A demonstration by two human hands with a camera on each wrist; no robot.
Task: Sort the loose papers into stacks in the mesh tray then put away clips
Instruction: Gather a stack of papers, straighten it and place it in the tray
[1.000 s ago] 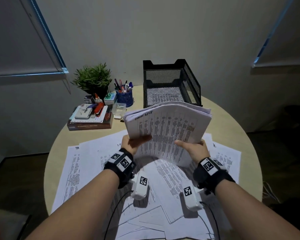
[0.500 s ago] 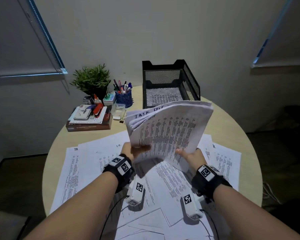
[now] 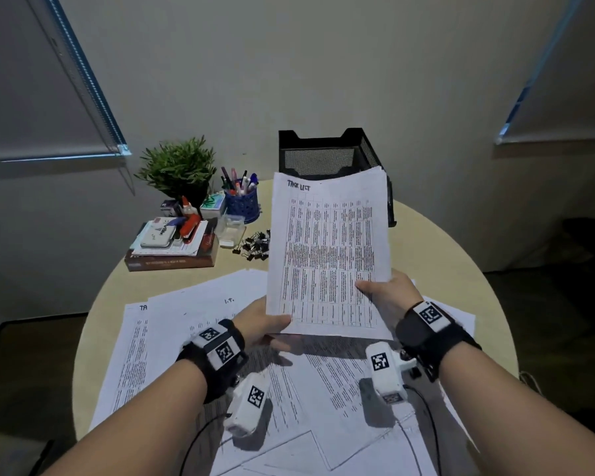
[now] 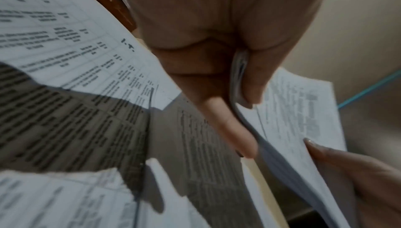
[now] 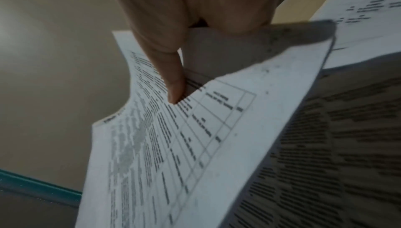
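Observation:
A sheaf of printed papers (image 3: 327, 255) headed "Task List" stands nearly upright above the round table. My left hand (image 3: 265, 324) pinches its lower left corner, thumb on top, and the left wrist view shows the paper edge (image 4: 238, 77) between thumb and fingers. My right hand (image 3: 385, 293) grips the lower right edge, its thumb lying on the sheaf (image 5: 195, 128) in the right wrist view. The black mesh tray (image 3: 327, 156) stands behind the sheaf, partly hidden. A heap of black binder clips (image 3: 255, 243) lies left of the sheaf. More loose papers (image 3: 186, 324) cover the table in front.
At the back left are a potted plant (image 3: 177, 166), a blue pen cup (image 3: 241, 201), a small clear box (image 3: 232, 228) and a book (image 3: 172, 261) with small items stacked on it. Bare table (image 3: 437, 255) shows to the right of the sheaf.
The sheaf was bowed and tilted away; it now stands straightened and upright, squared between both hands. The binder clips, hidden before, have come into view.

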